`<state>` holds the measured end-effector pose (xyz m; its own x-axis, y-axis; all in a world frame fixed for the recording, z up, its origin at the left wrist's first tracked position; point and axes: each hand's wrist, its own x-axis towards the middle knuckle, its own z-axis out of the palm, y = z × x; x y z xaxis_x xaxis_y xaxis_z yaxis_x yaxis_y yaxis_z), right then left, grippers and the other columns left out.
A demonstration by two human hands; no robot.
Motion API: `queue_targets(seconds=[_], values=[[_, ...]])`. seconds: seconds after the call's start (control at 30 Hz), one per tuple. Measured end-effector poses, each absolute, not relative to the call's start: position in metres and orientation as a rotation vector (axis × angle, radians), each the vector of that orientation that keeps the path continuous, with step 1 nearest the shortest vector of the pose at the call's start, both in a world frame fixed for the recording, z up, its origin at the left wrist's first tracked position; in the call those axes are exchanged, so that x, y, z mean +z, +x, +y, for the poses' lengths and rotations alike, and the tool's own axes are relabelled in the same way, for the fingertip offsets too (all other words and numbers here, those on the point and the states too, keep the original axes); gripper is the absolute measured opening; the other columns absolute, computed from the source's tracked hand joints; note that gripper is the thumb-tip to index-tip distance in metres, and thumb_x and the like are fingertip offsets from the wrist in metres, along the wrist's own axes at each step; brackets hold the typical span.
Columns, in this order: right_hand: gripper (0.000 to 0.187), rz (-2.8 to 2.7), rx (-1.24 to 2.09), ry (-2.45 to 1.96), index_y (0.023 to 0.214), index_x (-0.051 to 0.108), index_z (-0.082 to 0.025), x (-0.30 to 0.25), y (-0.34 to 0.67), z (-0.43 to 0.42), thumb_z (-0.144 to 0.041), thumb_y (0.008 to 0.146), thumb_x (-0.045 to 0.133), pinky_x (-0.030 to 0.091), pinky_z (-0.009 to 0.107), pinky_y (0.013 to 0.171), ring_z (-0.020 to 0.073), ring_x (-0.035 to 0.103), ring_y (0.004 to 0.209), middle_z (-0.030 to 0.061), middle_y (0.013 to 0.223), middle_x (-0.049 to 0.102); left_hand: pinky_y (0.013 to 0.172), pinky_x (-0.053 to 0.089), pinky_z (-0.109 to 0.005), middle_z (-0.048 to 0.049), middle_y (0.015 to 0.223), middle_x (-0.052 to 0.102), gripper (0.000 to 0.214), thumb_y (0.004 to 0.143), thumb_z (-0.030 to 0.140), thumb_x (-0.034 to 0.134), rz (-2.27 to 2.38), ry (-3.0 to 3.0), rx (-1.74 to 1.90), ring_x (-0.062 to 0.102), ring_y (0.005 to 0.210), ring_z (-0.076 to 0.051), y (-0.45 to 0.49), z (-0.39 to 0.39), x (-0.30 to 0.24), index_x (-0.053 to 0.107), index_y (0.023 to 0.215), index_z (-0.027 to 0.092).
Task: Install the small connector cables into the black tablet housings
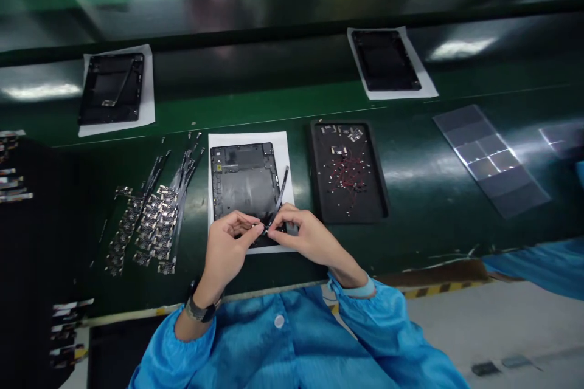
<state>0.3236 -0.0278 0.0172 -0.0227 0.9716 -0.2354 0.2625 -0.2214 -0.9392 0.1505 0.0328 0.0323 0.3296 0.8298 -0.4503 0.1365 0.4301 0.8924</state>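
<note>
Left hand (pixel 225 249), right hand (pixel 305 237) — flex cable (pixel 280 191)

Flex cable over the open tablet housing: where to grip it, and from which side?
Probably grip the flex cable at its near end, from the worker's side, pinched across the flat faces. It is a thin strip slanting away over the tablet housing; the left hand and right hand both pinch that end.

No text, label, brand or number can be read here. Any markings on the tablet housing (pixel 244 179) before you, the flex-cable strips (pixel 155 219) and the black tray (pixel 349 173) are too small and blurred.
</note>
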Motion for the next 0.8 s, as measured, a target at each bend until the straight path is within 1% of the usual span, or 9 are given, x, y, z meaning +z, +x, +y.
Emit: queue_targets(seconds=[0.17, 0.37, 0.53, 0.8], values=[[0.006, -1.311, 1.284, -1.58, 0.077, 0.07, -0.019, 0.017, 0.322, -0.027, -0.02, 0.081, 0.067, 0.046, 0.03, 0.075, 0.016, 0.058, 0.078, 0.0027, 0.08, 0.062, 0.058, 0.051, -0.023, -0.0027, 0.064, 0.07, 0.015, 0.066, 0.025, 0.079, 1.175, 1.092, 0.595, 0.062, 0.058, -0.012, 0.15, 0.032, 0.032, 0.07, 0.072, 0.015], [0.007, -1.321, 1.309, -1.572, 0.076, 0.07, -0.019, 0.019, 0.324, -0.027, -0.021, 0.082, 0.068, 0.046, 0.029, 0.074, 0.0157, 0.058, 0.077, 0.0024, 0.08, 0.06, 0.053, 0.051, -0.023, -0.0025, 0.062, 0.069, 0.018, 0.065, 0.026, 0.081, 1.145, 1.045, 0.555, 0.061, 0.054, -0.013, 0.149, 0.034, 0.027, 0.07, 0.072, 0.015], [0.008, -1.317, 1.311, -1.55, 0.076, 0.07, -0.018, 0.017, 0.326, -0.027, -0.022, 0.083, 0.068, 0.046, 0.029, 0.075, 0.0165, 0.059, 0.08, 0.0028, 0.081, 0.06, 0.053, 0.052, -0.024, -0.0029, 0.064, 0.07, 0.019, 0.064, 0.027, 0.081, 1.14, 1.037, 0.551, 0.061, 0.053, -0.012, 0.149, 0.035, 0.025, 0.069, 0.072, 0.014], [0.011, -1.235, 1.296, -1.492, 0.075, 0.07, -0.02, 0.01, 0.325, -0.03, -0.026, 0.084, 0.071, 0.048, 0.032, 0.077, 0.0175, 0.058, 0.079, 0.0031, 0.081, 0.06, 0.049, 0.05, -0.024, 0.0, 0.059, 0.066, 0.021, 0.062, 0.027, 0.082, 1.129, 0.978, 0.514, 0.059, 0.047, -0.012, 0.149, 0.037, 0.019, 0.068, 0.073, 0.014]])
